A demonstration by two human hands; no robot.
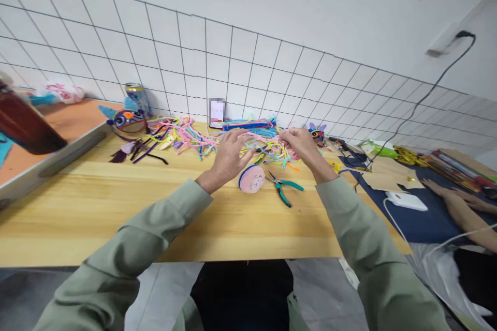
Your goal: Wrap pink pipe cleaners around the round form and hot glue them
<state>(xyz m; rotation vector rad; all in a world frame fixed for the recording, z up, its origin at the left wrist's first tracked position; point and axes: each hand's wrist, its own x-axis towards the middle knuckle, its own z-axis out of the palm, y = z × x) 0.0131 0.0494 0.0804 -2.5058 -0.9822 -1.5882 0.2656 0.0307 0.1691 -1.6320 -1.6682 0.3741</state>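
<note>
My left hand [230,155] hovers over the near side of a pile of coloured pipe cleaners [190,137], thumb and fingers apart and nothing in it. At the pile's right part, my right hand [300,144] is closed in a pinch, apparently on a thin yellowish pipe cleaner [279,129]. Below and between the hands lies a round pink coil with a blue rim [251,179]. Pliers with teal handles [284,186] rest beside it, jaws toward the pile. A bundle of blue pipe cleaners [252,126] lies behind the hands.
A phone [217,113] leans against the tiled wall. Left stand a fuzzy big-eyed figure [130,120], a can [136,97] and a dark red bottle [27,119]. A similar figure [317,134] is behind my right hand. Another person's hands [450,196] rest at the right near a white device [407,200].
</note>
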